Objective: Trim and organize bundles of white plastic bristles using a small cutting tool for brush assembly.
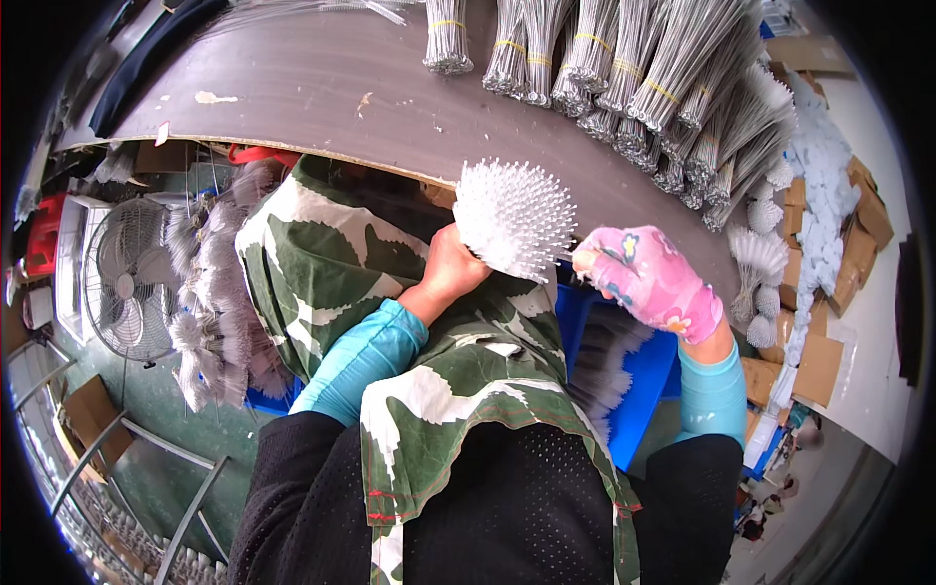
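Over my lap, my left hand (454, 261) is bare and closed round a bundle of thin white-bristled brushes (515, 219). The white tips fan out toward me in a dome, and the hand and tips hide the bundle's lower part. Just right of the bundle is my right hand (648, 281), in a pink flowered glove with the fingertips showing. Its thumb and fingers are pinched together close to the bundle's right edge. Whatever they may hold is too small to make out.
A brown table (322, 83) curves ahead of me. Tied bundles of twisted wire stems (604, 58) are heaped on its right side. A blue bin (639, 409) with more brushes stands by my right knee. To the left are a floor fan (127, 278) and hanging brush bundles (219, 312).
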Demonstrator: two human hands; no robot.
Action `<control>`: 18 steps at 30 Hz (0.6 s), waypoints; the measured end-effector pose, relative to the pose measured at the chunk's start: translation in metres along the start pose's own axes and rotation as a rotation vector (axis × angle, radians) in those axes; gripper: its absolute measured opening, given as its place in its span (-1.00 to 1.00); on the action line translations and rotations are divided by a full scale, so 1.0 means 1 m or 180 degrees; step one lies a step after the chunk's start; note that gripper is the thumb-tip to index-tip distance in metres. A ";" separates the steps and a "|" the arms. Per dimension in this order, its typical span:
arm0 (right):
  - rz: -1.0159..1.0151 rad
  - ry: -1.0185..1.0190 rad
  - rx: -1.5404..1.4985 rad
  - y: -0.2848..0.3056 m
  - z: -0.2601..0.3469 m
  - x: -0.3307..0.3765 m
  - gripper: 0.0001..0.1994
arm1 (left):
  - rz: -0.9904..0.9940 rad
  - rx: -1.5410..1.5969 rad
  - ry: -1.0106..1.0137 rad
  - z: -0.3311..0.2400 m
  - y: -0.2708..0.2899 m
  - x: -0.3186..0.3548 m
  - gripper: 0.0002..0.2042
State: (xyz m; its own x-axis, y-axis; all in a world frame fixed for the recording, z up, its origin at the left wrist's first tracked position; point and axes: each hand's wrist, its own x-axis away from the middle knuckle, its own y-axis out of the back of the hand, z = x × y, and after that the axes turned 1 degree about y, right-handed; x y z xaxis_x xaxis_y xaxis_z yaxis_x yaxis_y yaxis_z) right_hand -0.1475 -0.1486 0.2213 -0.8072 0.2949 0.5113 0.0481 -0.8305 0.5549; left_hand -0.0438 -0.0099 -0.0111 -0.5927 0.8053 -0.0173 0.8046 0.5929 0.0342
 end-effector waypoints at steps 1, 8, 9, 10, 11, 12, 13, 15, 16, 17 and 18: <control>0.0047 0.0147 0.0399 0.001 0.001 -0.003 -0.73 | 0.0004 0.0001 0.0006 0.000 0.000 0.000 -0.75; 0.0191 0.0342 0.0980 0.005 -0.003 -0.013 -0.71 | 0.0008 -0.0078 0.0108 0.003 -0.001 0.003 -0.77; 0.0198 0.0348 0.0982 0.005 -0.001 -0.012 -0.71 | -0.0011 -0.0100 0.0100 0.002 0.000 0.003 -0.77; 0.0219 0.0160 0.0810 0.005 0.002 -0.011 -0.71 | -0.0020 -0.0102 0.0104 0.002 0.001 0.004 -0.77; 0.0240 -0.0029 0.0637 0.005 0.005 -0.010 -0.71 | -0.0027 -0.0146 0.0095 0.002 0.001 0.004 -0.77; 0.0239 -0.0033 0.0641 0.004 0.007 -0.010 -0.71 | -0.0024 -0.0183 0.0080 0.001 0.001 0.003 -0.76; 0.0228 -0.0061 0.0817 0.003 0.009 -0.011 -0.71 | -0.0023 -0.0179 0.0079 0.000 0.001 0.004 -0.76; 0.0215 -0.0096 0.0994 0.003 0.008 -0.012 -0.71 | -0.0058 -0.0269 0.0169 -0.002 0.001 0.004 -0.75; 0.0202 0.0108 0.1052 0.003 0.005 -0.013 -0.71 | -0.0053 -0.0265 0.0168 -0.004 0.001 0.004 -0.75; 0.0188 0.0311 0.1109 0.003 0.001 -0.014 -0.71 | -0.0022 -0.0284 0.0181 -0.006 0.002 0.003 -0.74; 0.0189 0.0305 0.1107 0.003 -0.002 -0.015 -0.71 | 0.0008 -0.0305 0.0198 -0.008 0.002 0.002 -0.73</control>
State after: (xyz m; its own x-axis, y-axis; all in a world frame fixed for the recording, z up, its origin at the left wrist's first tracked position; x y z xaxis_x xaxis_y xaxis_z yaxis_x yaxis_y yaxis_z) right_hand -0.1368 -0.1565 0.2140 -0.8477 0.1917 0.4947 0.2804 -0.6296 0.7246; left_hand -0.0438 -0.0067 -0.0029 -0.5941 0.8031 0.0449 0.8006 0.5850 0.1297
